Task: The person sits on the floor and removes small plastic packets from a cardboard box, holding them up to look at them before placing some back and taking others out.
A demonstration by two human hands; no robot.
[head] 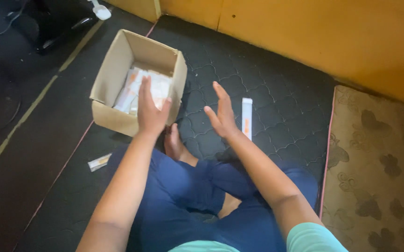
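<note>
Seated figure on a dark quilted mattress (pixel 276 93), legs crossed, viewed from above. The cardboard box (pixel 118 70), one in number, sits at the mattress's left edge, flaps open, holding several white-and-orange flat packs (pixel 134 88) (exact count cannot be told). Open quilted surface lies between the box and the patterned brown mat (pixel 379 163) along the right edge. Two more slim white packs lie loose: one (pixel 247 117) on the mattress just beyond the right hand, one (pixel 99 162) at the left edge beside the knee. Left hand (pixel 150 112): raised in front of the box, fingers extended together, palm facing inward, holding nothing. Right hand (pixel 221 112): raised likewise, fingers straight, empty, apart from the left.
</note>
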